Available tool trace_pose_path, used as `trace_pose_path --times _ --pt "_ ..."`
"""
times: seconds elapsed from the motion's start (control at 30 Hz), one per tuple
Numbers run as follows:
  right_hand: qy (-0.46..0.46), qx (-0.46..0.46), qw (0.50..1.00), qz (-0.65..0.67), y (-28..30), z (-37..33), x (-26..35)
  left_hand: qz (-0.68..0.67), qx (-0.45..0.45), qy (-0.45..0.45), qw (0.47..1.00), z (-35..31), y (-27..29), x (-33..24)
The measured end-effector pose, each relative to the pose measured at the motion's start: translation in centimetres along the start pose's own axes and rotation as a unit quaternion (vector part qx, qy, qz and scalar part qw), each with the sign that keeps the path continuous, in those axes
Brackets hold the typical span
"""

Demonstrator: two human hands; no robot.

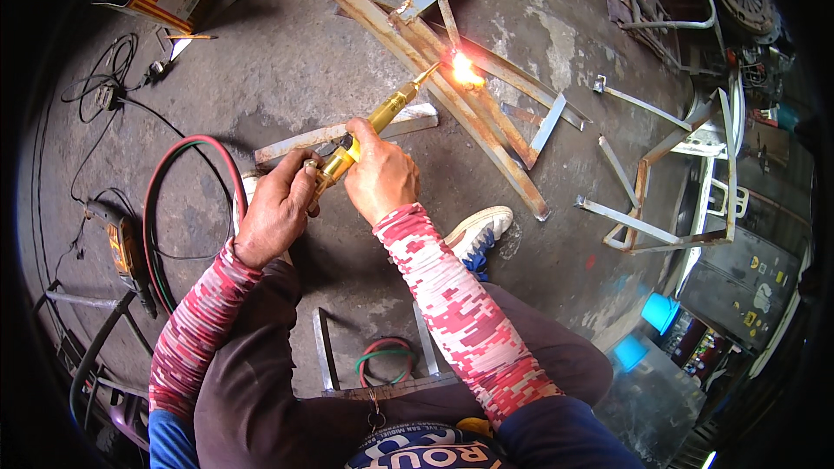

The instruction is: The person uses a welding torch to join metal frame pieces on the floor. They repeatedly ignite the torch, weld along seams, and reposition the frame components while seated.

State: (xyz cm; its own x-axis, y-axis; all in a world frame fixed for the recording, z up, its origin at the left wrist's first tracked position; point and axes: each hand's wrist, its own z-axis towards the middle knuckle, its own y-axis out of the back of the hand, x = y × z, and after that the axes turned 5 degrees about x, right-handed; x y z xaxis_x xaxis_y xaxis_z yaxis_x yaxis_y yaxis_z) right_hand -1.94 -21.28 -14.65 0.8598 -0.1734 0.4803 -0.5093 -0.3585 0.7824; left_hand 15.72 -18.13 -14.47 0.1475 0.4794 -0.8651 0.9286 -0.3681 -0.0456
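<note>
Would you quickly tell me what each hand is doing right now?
Left hand: closed around the rear end of the brass cutting torch.
Right hand: closed on the torch body, further forward.

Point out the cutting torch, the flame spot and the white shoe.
cutting torch [387, 110], head view, on its brass tube
flame spot [466, 69], head view, on the bright glow
white shoe [478, 230], head view, on its toe
</note>
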Motion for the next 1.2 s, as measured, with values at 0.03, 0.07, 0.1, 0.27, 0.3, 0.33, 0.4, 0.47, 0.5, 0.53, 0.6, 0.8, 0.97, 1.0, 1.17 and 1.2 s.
trace_pose_path --times 0.03,0.07,0.1,0.27,0.3,0.33,0.4,0.47,0.5,0.53,0.6,0.8,0.97,1.0,1.17,1.2 --pt "0.004 -0.004 1.0 0.001 -0.05 0.05 -0.03 0.001 0.001 0.002 1.0 0.01 0.0 -0.04" --pt "0.002 -0.003 1.0 0.0 -0.09 0.1 -0.07 0.002 -0.001 0.002 1.0 0.03 -0.03 -0.08" --pt "0.003 -0.004 1.0 0.0 -0.11 0.15 -0.1 0.003 -0.002 0.002 1.0 0.06 -0.07 -0.12" --pt "-0.009 0.006 1.0 -0.003 -0.12 0.19 -0.12 0.006 -0.009 0.008 1.0 0.03 -0.14 -0.29" --pt "-0.007 0.004 1.0 -0.001 -0.11 0.18 -0.11 0.006 -0.007 0.01 1.0 0.06 -0.13 -0.33" --pt "-0.005 0.002 1.0 0.0 -0.1 0.18 -0.11 0.006 -0.006 0.011 1.0 0.09 -0.13 -0.37" --pt "-0.001 -0.001 1.0 0.004 -0.09 0.18 -0.13 0.01 -0.007 0.015 1.0 0.14 -0.15 -0.46" --pt "0.002 -0.002 1.0 0.008 -0.11 0.16 -0.16 0.013 -0.01 0.016 1.0 0.15 -0.17 -0.54" --pt "0.002 -0.004 1.0 0.006 -0.14 0.17 -0.17 0.013 -0.011 0.015 1.0 0.15 -0.21 -0.55" --pt "0.001 -0.006 1.0 0.005 -0.18 0.18 -0.16 0.014 -0.013 0.014 1.0 0.14 -0.24 -0.56" --pt "-0.001 -0.006 1.0 0.002 -0.23 0.2 -0.16 0.013 -0.011 0.014 1.0 0.16 -0.23 -0.54" --pt "-0.005 0.002 1.0 0.004 -0.22 0.21 -0.11 0.017 -0.015 0.013 1.0 0.19 -0.26 -0.43" --pt "-0.008 -0.002 1.0 0.004 -0.25 0.16 -0.08 0.018 -0.017 0.014 1.0 0.06 -0.26 -0.6" --pt "-0.006 -0.004 1.0 0.003 -0.25 0.13 -0.09 0.017 -0.016 0.014 1.0 0.03 -0.27 -0.62" --pt "-0.014 0.007 1.0 -0.003 -0.16 0.13 -0.09 0.014 -0.014 0.014 1.0 0.08 -0.26 -0.52" --pt "-0.018 0.011 1.0 -0.006 -0.12 0.15 -0.08 0.014 -0.011 0.017 1.0 0.1 -0.21 -0.48"
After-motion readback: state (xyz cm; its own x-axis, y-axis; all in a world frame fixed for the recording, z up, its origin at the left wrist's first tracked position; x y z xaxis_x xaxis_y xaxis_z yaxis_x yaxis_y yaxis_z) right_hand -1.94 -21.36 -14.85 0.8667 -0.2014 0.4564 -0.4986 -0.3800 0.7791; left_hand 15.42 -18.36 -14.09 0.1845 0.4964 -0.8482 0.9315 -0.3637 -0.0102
